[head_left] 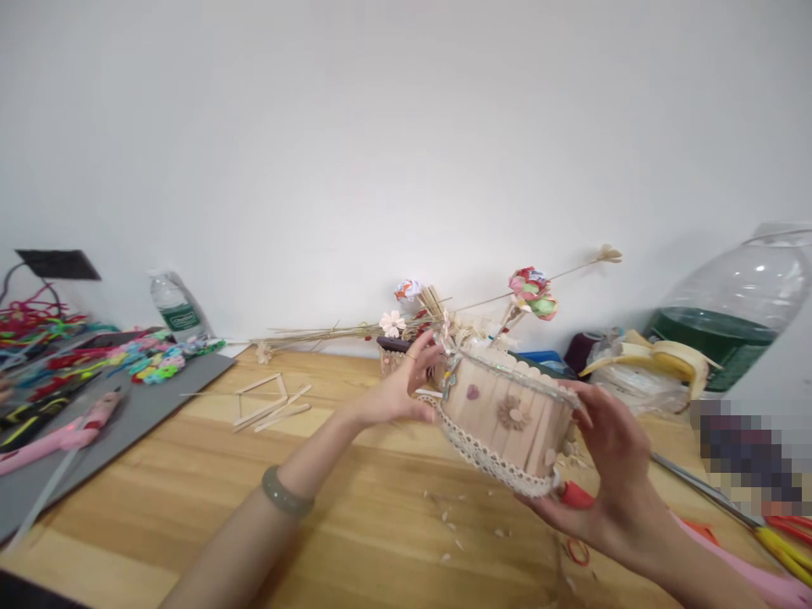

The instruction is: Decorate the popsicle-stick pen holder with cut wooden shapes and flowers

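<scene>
Above the wooden table, both hands hold a container (507, 414) sided with pale wooden sticks. Lace runs along its lower edge, a scalloped trim and silvery cord along its upper edge, and a small dried flower and a heart decorate its side. It is tilted. My left hand (412, 385) grips its left end, with the fingers near the upper edge and the thumb low on the side. At the right end, my right hand (612, 465) is wrapped round it, fingers above and thumb below. The container's far side is hidden.
Paper flowers (529, 288) and dried stems (323, 334) are behind. Thin wooden sticks (270, 414) lie left of centre. A pink glue gun (79, 436) rests on a grey mat (143, 423). Banana peel (678, 359), a large bottle (729, 304) and yellow-handled scissors (777, 550) are to the right.
</scene>
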A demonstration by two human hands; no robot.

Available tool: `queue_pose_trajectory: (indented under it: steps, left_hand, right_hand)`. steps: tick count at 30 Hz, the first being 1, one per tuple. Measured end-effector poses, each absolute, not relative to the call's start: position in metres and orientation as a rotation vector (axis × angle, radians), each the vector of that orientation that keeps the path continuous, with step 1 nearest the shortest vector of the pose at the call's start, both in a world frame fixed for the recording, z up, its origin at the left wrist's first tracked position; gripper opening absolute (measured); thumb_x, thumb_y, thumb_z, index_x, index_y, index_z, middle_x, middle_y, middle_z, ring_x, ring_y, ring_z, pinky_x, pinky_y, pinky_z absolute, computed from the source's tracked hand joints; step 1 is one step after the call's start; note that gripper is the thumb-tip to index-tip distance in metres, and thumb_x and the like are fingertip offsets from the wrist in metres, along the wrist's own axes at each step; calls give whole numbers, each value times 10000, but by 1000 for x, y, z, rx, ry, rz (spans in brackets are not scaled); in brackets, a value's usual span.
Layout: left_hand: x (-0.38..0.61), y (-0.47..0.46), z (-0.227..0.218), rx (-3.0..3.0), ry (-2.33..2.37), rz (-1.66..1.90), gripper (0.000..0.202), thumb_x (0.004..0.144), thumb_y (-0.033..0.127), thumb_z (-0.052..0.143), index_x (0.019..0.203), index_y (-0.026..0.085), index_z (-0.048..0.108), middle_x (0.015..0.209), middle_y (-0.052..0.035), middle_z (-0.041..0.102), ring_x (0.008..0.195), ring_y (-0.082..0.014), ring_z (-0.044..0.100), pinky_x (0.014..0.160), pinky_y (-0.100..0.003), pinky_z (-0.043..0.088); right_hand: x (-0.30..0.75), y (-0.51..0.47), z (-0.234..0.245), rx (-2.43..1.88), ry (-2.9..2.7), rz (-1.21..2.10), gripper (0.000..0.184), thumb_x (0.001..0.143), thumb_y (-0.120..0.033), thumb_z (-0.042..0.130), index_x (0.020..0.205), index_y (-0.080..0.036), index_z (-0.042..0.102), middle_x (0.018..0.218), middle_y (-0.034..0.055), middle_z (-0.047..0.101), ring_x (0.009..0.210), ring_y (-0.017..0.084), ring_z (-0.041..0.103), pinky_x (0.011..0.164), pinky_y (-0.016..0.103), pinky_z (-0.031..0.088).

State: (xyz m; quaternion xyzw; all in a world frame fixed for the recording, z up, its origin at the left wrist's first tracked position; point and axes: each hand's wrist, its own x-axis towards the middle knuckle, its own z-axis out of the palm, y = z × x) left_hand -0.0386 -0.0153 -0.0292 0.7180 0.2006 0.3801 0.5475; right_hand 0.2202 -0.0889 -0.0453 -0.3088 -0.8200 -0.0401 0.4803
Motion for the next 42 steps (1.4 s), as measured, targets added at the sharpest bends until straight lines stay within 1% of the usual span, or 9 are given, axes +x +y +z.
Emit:
queue_pose_trajectory:
  steps: [5,10,14,18,20,23,28,34,42]
  left_hand:
    - [-28,-19,-38,1360,476,772,1047,452,506,820,1356,247,360,1344,-148,495,1287,-324,398,1063,-489,266]
    - [-14,-32,-37,1271,525,789,711,439,283,863,1094,184,605,1157,-113,645,1159,-311,532,1003,-465,380]
    - [-4,-34,-39,1155,567,978,604,517,289,824,1059,159,592,1206,-132,614,1161,-301,535,1003,-436,393]
    - [4,-35,-42,1076,633,1158,631,530,259,813,1082,137,534,1254,-160,570,1174,-308,521,996,-430,399]
    - [7,-37,-43,1058,660,1226,670,519,240,821,1098,140,501,1254,-156,564,1170,-296,522,992,-410,402]
    - [13,-44,-43,1039,688,1304,734,490,231,839,1107,167,446,1217,-130,581,1141,-272,540,979,-392,411]
    - [19,-52,-39,1070,686,1317,928,404,280,875,1143,217,318,1145,-109,598,1102,-276,563,989,-461,391]
    - [16,-43,-44,1128,733,1338,935,356,282,878,1151,229,390,1335,-117,420,1261,-301,397,1032,-455,345]
    - [16,-45,-43,1019,667,1199,771,394,290,868,1062,202,494,1148,-90,587,1131,-281,521,994,-444,378]
  right_hand:
    - [223,-86,-50,-790,-2018,-110,1024,669,-211,727,1447,-299,67,1373,116,308,1262,330,366,1010,571,352]
    - [220,-79,-44,-839,-2068,-226,962,706,-306,711,1448,-216,104,1375,163,345,1270,331,374,1012,534,366]
    - [217,-69,-52,-1086,-1859,-144,965,726,-382,702,1443,-209,79,1457,185,250,1340,332,269,1051,561,287]
    - [205,-63,-65,-1163,-1595,586,990,669,-466,725,1404,-225,108,1492,182,195,1374,298,206,1100,555,171]
    - [195,-62,-66,-1127,-1494,835,1004,650,-515,719,1388,-226,102,1485,209,216,1364,299,245,1089,554,201]
    - [181,-62,-61,-1072,-1432,988,957,677,-555,677,1379,-224,119,1438,232,324,1278,311,411,1006,545,364]
    - [169,-60,-56,-922,-1345,1097,719,739,-464,663,1330,-268,304,1314,121,531,1177,259,533,982,463,423]
    - [183,-52,-62,-778,-1280,1191,775,719,-527,629,1366,-281,280,1296,129,552,1118,311,572,893,510,465]
    - [185,-51,-63,-777,-1295,1191,802,718,-541,578,1389,-253,246,1274,148,562,1105,324,576,871,531,465]
